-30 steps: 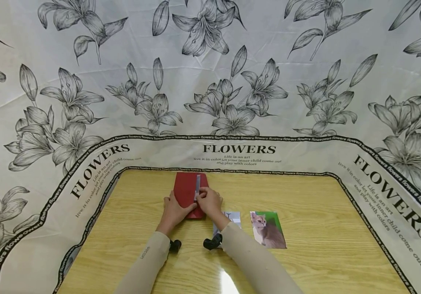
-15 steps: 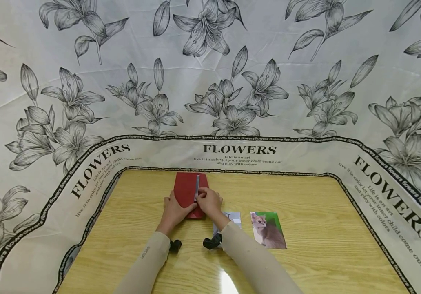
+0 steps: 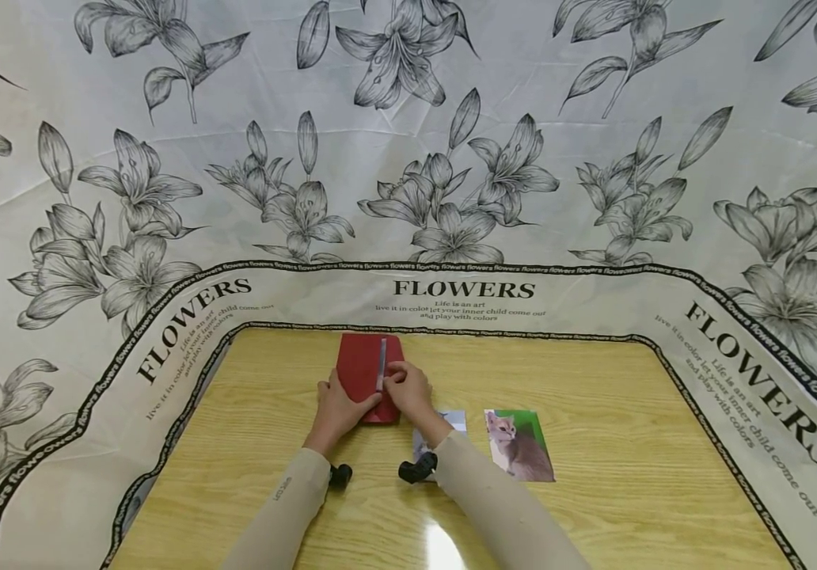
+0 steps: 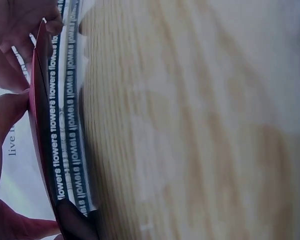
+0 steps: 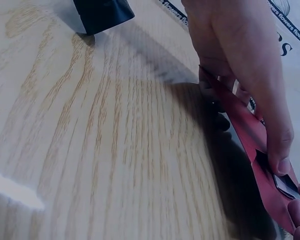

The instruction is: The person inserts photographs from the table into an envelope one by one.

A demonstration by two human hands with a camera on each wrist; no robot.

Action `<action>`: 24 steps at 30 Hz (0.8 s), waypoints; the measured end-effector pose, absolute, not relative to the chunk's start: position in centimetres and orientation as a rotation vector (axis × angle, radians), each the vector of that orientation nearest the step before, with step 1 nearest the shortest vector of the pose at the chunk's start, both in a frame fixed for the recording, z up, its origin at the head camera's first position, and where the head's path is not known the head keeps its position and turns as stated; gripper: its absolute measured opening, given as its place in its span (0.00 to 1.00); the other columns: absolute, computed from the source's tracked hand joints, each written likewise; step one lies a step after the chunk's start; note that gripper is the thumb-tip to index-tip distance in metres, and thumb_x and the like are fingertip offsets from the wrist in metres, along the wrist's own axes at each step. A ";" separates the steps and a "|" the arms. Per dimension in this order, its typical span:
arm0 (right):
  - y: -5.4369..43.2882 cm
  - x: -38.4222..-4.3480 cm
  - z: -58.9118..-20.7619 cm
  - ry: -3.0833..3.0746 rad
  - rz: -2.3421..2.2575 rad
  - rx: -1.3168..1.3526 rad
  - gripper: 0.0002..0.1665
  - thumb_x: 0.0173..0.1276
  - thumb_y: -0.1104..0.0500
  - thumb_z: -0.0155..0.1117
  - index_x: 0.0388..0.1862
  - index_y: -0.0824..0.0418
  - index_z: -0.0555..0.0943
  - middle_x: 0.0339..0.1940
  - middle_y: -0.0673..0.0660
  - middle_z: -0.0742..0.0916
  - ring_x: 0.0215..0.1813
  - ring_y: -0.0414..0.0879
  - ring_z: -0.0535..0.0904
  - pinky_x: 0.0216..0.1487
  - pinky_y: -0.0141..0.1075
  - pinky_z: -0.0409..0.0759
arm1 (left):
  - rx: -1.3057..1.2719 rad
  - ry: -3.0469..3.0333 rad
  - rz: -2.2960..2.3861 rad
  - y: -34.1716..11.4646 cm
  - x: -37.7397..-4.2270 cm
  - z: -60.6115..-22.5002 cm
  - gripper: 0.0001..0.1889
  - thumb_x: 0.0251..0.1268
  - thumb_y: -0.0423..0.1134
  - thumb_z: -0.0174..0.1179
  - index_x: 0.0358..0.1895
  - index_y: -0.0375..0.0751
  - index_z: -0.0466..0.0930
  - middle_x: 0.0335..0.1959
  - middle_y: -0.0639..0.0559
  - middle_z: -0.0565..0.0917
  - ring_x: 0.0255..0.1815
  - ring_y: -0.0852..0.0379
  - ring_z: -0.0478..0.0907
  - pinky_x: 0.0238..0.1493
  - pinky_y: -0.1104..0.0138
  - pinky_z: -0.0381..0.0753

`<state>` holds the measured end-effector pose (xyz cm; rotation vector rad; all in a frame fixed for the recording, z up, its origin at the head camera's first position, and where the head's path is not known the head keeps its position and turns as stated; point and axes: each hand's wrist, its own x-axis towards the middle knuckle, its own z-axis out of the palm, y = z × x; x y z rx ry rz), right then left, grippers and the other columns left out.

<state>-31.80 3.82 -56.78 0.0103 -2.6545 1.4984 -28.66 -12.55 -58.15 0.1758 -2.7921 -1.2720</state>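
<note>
A red envelope [image 3: 359, 360], tilted up off the table, is held at the far side, with a narrow grey card-like strip [image 3: 381, 360] showing along its length. My left hand [image 3: 337, 408] grips its near left part, thumb on the face and fingers behind. In the right wrist view that thumb presses beside the dark and whitish edge of the strip [image 5: 286, 186]. My right hand [image 3: 408, 389] has its fingers curled at the envelope's right side, close to the strip; its fingertips [image 5: 299, 212] pinch the red edge. The envelope's back is hidden in the head view.
A kitten photo with a green background [image 3: 521, 445] lies on the wooden table [image 3: 615, 443] to the right. Another photo [image 3: 454, 421], pale blue, lies partly under my right forearm. A white cloth printed with flowers [image 3: 465, 301] rises around the table's edges.
My right fingertips have shifted slightly right from the strip, and the wrist has turned a little. The strip stands straighter. My left hand and the envelope have barely moved.
</note>
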 end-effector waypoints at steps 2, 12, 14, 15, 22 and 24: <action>4.1 -31.7 -56.6 -2.636 1.553 0.009 0.19 0.74 0.62 0.71 0.62 0.62 0.88 0.36 0.54 0.89 0.39 0.48 0.85 0.64 0.58 0.76 | 0.192 -2.802 -1.267 -12.5 -28.6 -58.2 0.61 0.63 0.61 0.76 0.84 0.29 0.49 0.66 0.25 0.66 0.57 0.35 0.75 0.60 0.41 0.81; 6.2 -31.1 -55.8 -2.519 1.778 0.099 0.22 0.75 0.66 0.70 0.66 0.68 0.83 0.41 0.60 0.87 0.38 0.44 0.81 0.36 0.33 0.77 | 0.211 -2.812 -1.286 -12.4 -28.4 -57.8 0.62 0.63 0.60 0.77 0.84 0.27 0.48 0.67 0.25 0.65 0.59 0.33 0.76 0.62 0.40 0.80; 6.8 -30.9 -55.5 -2.519 1.791 0.114 0.23 0.77 0.65 0.69 0.68 0.67 0.82 0.43 0.61 0.88 0.38 0.45 0.82 0.36 0.35 0.78 | 0.200 -2.804 -1.297 -12.4 -28.4 -57.7 0.61 0.63 0.59 0.77 0.84 0.28 0.49 0.66 0.25 0.65 0.58 0.33 0.76 0.62 0.40 0.80; 7.1 -30.7 -55.3 -2.517 1.790 0.127 0.23 0.77 0.65 0.69 0.68 0.68 0.82 0.43 0.62 0.88 0.38 0.46 0.82 0.35 0.36 0.79 | 0.195 -2.797 -1.302 -12.4 -28.3 -57.6 0.60 0.63 0.59 0.77 0.84 0.28 0.50 0.66 0.25 0.65 0.58 0.33 0.77 0.61 0.40 0.80; 9.6 -30.3 -54.6 -2.519 1.743 0.131 0.22 0.76 0.64 0.69 0.67 0.65 0.84 0.43 0.60 0.88 0.36 0.44 0.79 0.36 0.36 0.77 | 0.173 -2.786 -1.336 -12.5 -28.1 -57.6 0.58 0.64 0.59 0.76 0.84 0.29 0.51 0.65 0.26 0.66 0.57 0.34 0.77 0.60 0.40 0.81; 10.4 -29.9 -54.5 -2.527 1.719 0.117 0.22 0.75 0.64 0.69 0.67 0.64 0.84 0.43 0.59 0.88 0.35 0.44 0.78 0.34 0.35 0.76 | 0.172 -2.791 -1.340 -12.6 -28.1 -57.5 0.59 0.64 0.59 0.76 0.84 0.29 0.50 0.65 0.25 0.65 0.57 0.34 0.78 0.60 0.40 0.81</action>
